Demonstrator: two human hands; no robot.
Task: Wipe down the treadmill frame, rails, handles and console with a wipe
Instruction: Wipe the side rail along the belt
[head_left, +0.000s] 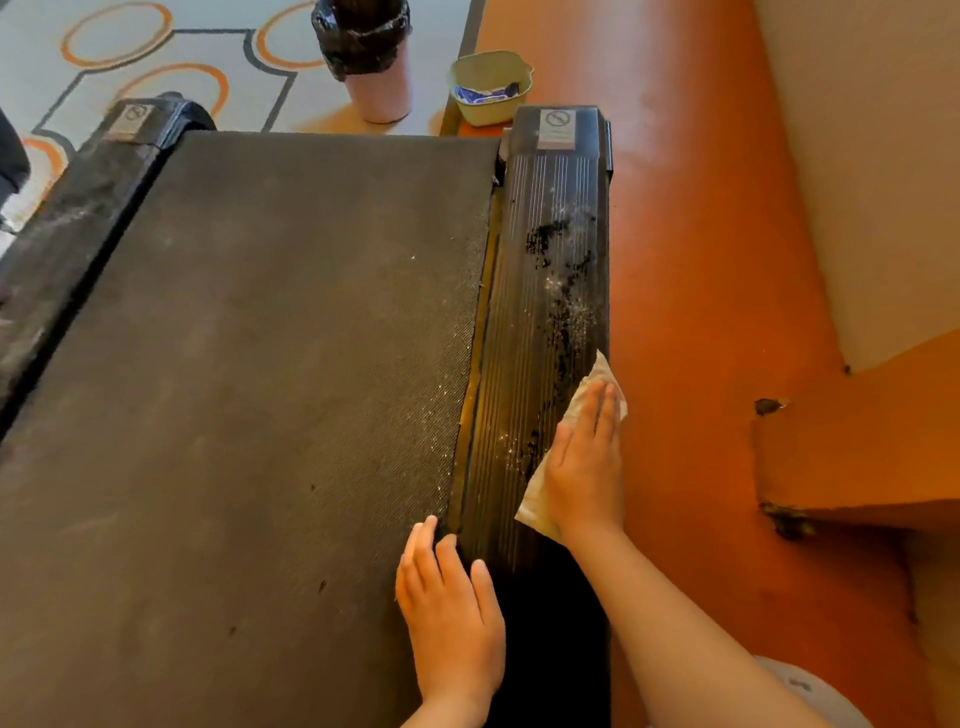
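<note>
Left rail: dusty, grey smears, well apart from both hands. Belt in the middle, pale specks near its right edge. Past the treadmill's far end: lined bin and a small tub on the floor.

Left hand: flat, fingers straight, holding nothing, resting on the belt's right edge just beside the right rail. Looks like a brace only.

Right hand: flat, palm down, fingers straight and together, pressing the wipe onto the right rail near its outer edge. No pinch, the wipe is just trapped under the palm; corners stick out past the fingertips and the wrist.

Key relation: the rail's long axis runs away from the person, and the fingers point along it. Debris, black flecks and white grit, lies ahead of the fingertips, up the rail toward the far cap. My read: the next stroke is a straight push forward along the ribs with the right hand, the nearer one. Risk: grit shoved onto the belt or the orange floor.
</note>
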